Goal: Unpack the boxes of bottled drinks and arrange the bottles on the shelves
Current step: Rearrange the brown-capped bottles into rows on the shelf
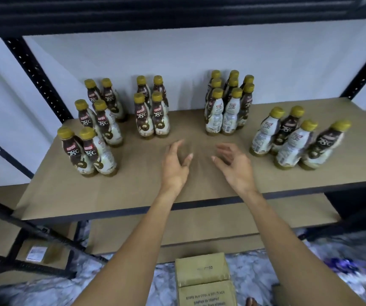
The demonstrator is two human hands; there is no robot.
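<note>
Several brown-and-white coffee bottles with gold caps stand in clusters on the tan shelf board (133,191): a left cluster (93,131), a small group behind centre (152,109), a tight pack right of centre (228,104) and a right group (296,140). My left hand (175,164) and my right hand (232,164) hover over the bare middle of the shelf, palms facing each other, fingers loosely spread. Neither hand holds or touches a bottle. A cardboard box (204,281) stands on the floor below, between my forearms.
Black metal uprights (38,76) frame the shelf unit, with a dark shelf overhead. A lower shelf board (199,230) lies beneath. Another flat cardboard box with a label (36,255) sits at the lower left. The floor has a mottled grey pattern.
</note>
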